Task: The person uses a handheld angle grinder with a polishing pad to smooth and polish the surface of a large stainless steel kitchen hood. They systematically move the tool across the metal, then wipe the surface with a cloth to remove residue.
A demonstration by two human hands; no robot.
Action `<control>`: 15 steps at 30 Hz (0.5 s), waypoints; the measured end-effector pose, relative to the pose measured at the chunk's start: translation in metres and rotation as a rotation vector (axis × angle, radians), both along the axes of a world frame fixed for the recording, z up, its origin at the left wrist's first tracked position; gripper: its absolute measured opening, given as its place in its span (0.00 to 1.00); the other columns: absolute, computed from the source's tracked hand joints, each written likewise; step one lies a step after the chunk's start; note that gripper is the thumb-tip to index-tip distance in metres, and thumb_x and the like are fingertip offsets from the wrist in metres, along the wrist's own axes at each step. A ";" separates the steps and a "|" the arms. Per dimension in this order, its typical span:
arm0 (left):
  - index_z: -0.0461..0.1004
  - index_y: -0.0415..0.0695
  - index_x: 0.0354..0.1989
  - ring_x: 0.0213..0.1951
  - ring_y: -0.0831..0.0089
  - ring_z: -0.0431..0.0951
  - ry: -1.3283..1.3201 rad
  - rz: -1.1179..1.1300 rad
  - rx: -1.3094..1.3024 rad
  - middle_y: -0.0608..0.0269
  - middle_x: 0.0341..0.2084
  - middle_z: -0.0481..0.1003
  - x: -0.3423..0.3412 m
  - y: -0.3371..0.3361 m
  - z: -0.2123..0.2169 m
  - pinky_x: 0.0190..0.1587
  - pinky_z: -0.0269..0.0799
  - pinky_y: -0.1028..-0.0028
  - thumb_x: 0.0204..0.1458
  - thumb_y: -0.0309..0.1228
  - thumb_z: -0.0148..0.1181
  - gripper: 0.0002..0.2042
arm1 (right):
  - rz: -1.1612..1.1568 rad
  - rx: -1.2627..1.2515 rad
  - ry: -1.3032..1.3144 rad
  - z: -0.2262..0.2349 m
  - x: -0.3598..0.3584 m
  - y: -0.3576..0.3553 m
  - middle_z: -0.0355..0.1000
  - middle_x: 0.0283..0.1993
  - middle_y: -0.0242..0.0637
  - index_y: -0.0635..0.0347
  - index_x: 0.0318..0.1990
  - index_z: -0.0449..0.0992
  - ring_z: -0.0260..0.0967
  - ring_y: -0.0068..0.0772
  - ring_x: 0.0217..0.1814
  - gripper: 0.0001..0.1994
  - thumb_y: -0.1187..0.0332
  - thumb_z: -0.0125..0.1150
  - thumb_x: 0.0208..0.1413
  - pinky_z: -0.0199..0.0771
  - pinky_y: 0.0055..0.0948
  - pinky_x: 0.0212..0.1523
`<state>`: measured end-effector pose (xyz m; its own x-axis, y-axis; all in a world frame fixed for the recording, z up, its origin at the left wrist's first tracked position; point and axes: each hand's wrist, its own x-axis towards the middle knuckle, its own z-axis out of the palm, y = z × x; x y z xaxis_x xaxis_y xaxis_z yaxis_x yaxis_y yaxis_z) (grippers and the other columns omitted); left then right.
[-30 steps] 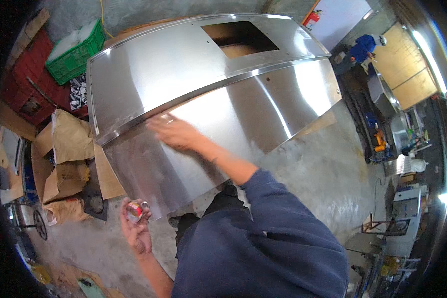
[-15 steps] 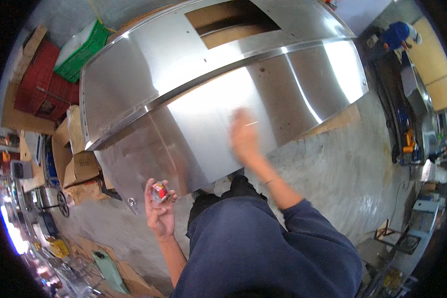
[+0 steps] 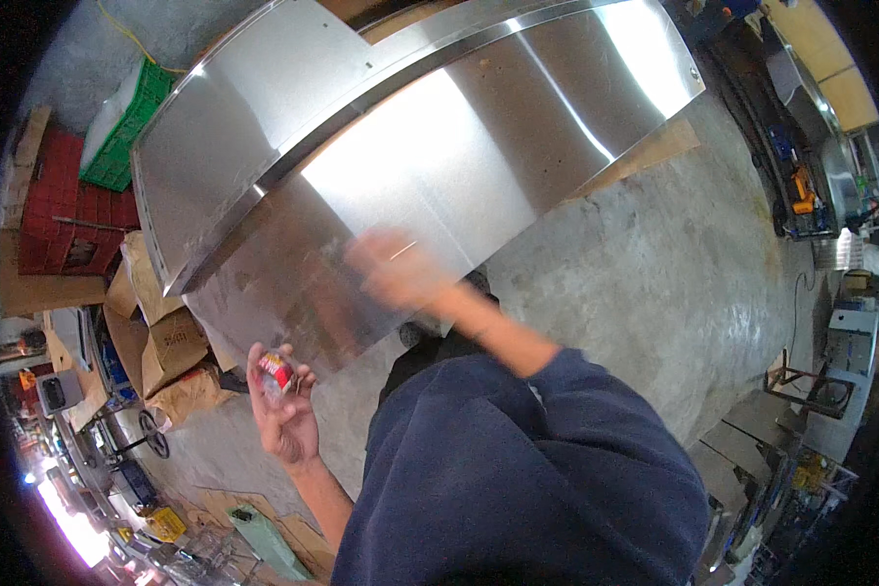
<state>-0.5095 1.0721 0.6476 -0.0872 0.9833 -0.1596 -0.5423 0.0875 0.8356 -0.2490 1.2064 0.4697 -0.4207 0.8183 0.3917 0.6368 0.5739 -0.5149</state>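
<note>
My left hand [image 3: 289, 427] is closed round a small rounded object [image 3: 276, 376], clear with a red and yellow label; its kind does not show. It is held up just off the near left corner of a large shiny sheet-metal panel [image 3: 459, 161]. Over the panel's near left part is my right hand [image 3: 391, 269], its fingers smeared by motion. Whether it touches the metal I cannot tell. A thin bright streak shows across it, too blurred to name.
Left of the panel stand a green crate [image 3: 127, 127], a red crate [image 3: 68, 210] and an opened cardboard box [image 3: 171, 342]. A handwheel [image 3: 153, 434] is at lower left. Along the right lie tools, among them a yellow-orange one [image 3: 803, 190]. A metal frame [image 3: 811, 386] is on the floor.
My right hand has swept left across the panel. My left hand, still holding the small object, has moved slightly left and down. The whole view has shifted.
</note>
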 end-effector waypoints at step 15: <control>0.56 0.38 0.80 0.58 0.52 0.81 -0.021 -0.252 0.050 0.40 0.67 0.71 -0.005 0.034 -0.012 0.65 0.77 0.58 0.41 0.24 0.65 0.49 | -0.401 0.049 0.123 0.005 -0.006 -0.053 0.71 0.68 0.60 0.72 0.66 0.70 0.70 0.59 0.69 0.24 0.71 0.57 0.64 0.68 0.51 0.74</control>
<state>-0.5146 1.1059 0.6360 0.1649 0.9802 -0.1096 -0.5260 0.1814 0.8309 -0.2550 1.1535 0.4748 -0.0201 0.8869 0.4615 0.7505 0.3184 -0.5791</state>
